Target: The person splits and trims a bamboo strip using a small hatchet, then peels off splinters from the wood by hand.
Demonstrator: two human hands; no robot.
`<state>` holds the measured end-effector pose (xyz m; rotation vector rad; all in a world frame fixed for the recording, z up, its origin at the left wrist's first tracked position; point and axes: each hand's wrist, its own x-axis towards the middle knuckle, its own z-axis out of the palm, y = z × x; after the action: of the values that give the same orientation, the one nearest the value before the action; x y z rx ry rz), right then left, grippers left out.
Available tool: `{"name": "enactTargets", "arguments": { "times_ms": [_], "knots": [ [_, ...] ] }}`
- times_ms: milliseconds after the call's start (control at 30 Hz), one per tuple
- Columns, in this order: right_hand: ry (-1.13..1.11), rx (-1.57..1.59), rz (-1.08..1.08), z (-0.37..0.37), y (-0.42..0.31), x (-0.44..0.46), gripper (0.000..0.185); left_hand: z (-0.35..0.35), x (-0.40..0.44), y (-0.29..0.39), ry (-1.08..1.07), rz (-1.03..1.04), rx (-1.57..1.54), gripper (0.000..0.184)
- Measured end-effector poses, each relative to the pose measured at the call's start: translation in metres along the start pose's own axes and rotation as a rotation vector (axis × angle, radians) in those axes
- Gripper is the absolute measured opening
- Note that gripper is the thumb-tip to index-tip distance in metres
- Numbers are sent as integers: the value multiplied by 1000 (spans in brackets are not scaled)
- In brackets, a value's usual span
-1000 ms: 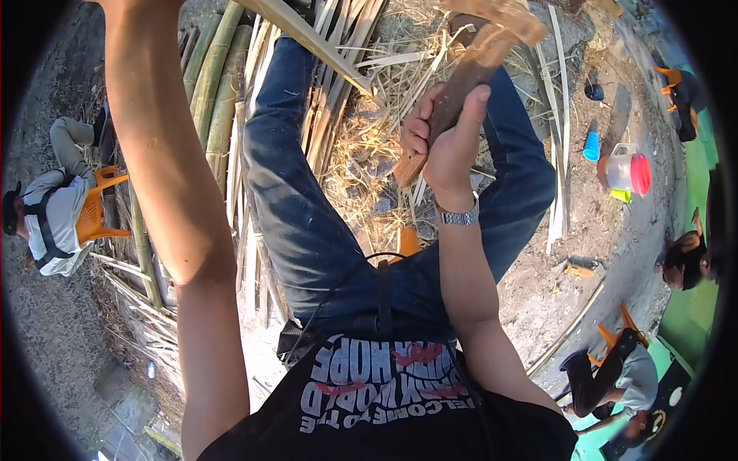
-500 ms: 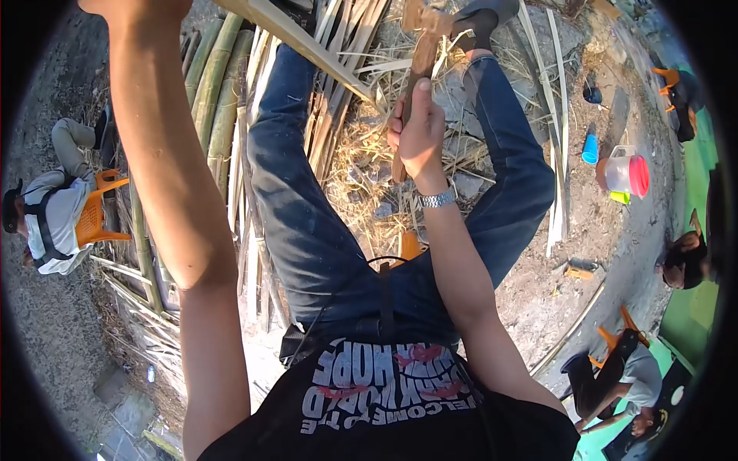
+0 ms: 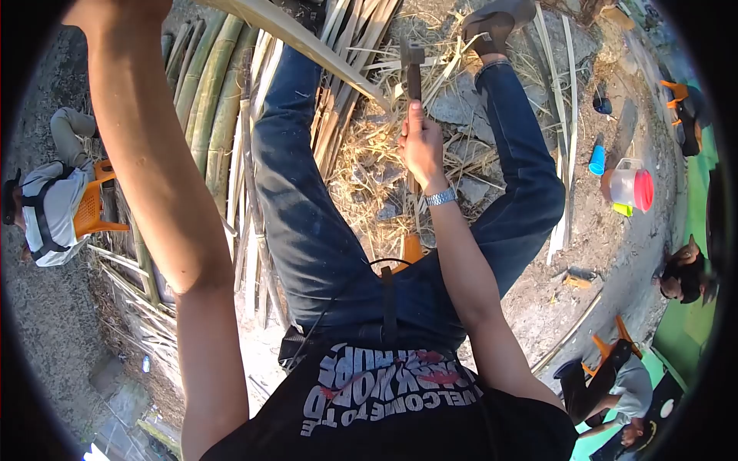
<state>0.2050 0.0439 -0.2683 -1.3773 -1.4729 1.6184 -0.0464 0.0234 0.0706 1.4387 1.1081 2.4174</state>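
My right hand (image 3: 423, 150) is closed around the wooden handle of a hammer (image 3: 413, 73), whose head points away from me. Just left of the hammer, a split bamboo piece (image 3: 307, 50) slants down from the top edge, its near end by the hammer's handle. At the top left, my left hand (image 3: 123, 11) is cut off by the frame edge, so its fingers are hidden. The bamboo's far end runs out of view close to that hand; whether the hand grips it does not show.
Bamboo poles (image 3: 219, 84) and thin strips (image 3: 354, 84) lie left and between my legs, over shavings (image 3: 369, 161). To the right are a blue cup (image 3: 597, 159) and a clear jug with a red lid (image 3: 632, 187). Other people sit on both sides, one on an orange chair (image 3: 98, 200).
The hammer's head has come down and left, and its handle stands straighter. My right hand has lowered slightly. The bamboo piece keeps about the same slant.
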Motion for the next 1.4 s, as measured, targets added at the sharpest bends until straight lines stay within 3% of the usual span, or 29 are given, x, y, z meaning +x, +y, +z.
{"name": "enactTargets", "arguments": {
  "times_ms": [33, 100, 133, 167, 233, 267, 333, 433, 567, 667, 700, 767, 800, 833, 900, 933, 1033, 1100, 1233, 1300, 1333, 1367, 1400],
  "knots": [
    [-6, -6, 18, 3, 8, -7, 74, -1, -1, 3, -52, -33, 7, 57],
    [38, 42, -433, 12, 29, -5, 66, 6, -4, 7, 6, -63, 22, 57],
    [94, -150, -507, 14, 52, 2, 61, 7, -6, 7, 1, -56, 48, 57],
    [-6, -465, -171, 10, 87, 16, 63, 8, -9, 7, -5, -44, 69, 57],
    [-103, -466, 521, -5, 150, 56, 71, 13, -12, 8, -12, -5, 100, 58],
    [-98, -459, 499, -9, 137, 67, 71, 14, -8, 9, -16, 21, 126, 58],
    [-41, 148, 704, -12, 106, 55, 73, 17, -12, 15, 21, -5, 77, 59],
    [-47, -384, 315, -21, 99, 48, 71, 0, -8, 19, 45, -56, -22, 63],
    [32, 233, 307, -3, 26, 1, 69, -22, -1, 5, 75, -122, -114, 65],
    [22, 290, -68, 13, 31, -2, 68, -21, 1, 3, 146, -82, -64, 62],
    [134, 112, -213, 21, 51, 5, 72, -20, 1, 1, 150, -77, -46, 59],
    [146, -393, -69, 25, 100, 19, 80, -41, 17, -2, 110, -170, -25, 65],
    [-80, -501, 302, 19, 122, 33, 87, -50, 24, -2, 75, -260, -4, 72],
    [15, -706, 227, 16, 183, 50, 90, -51, 24, -1, 70, -250, -14, 72],
    [72, -719, 266, 20, 177, 56, 88, -55, 21, 4, 146, -269, 194, 74],
    [63, -717, 255, 18, 169, 59, 88, -61, 17, 8, 181, -270, 116, 64],
    [-74, 231, 739, -4, 130, 46, 69, -92, 11, 25, 181, -224, 126, 62],
    [-74, 474, 856, -20, 118, 45, 67, -107, 16, 52, 201, -188, 177, 58],
    [-130, 379, 826, -38, 79, 26, 63, -167, 45, 96, -16, -345, -101, 62],
    [-140, 124, 583, -37, 56, 15, 57, -138, 21, 87, -105, -328, -155, 63],
    [-178, 150, 530, -38, 39, 8, 45, -122, 8, 81, -197, -318, -203, 65],
    [-184, 144, 526, -39, 29, 0, 45, -114, 1, 74, -191, -312, -199, 65],
    [-215, 245, 356, -39, 22, -9, 38, -109, -4, 67, -228, -339, -312, 66]
  ]
}}
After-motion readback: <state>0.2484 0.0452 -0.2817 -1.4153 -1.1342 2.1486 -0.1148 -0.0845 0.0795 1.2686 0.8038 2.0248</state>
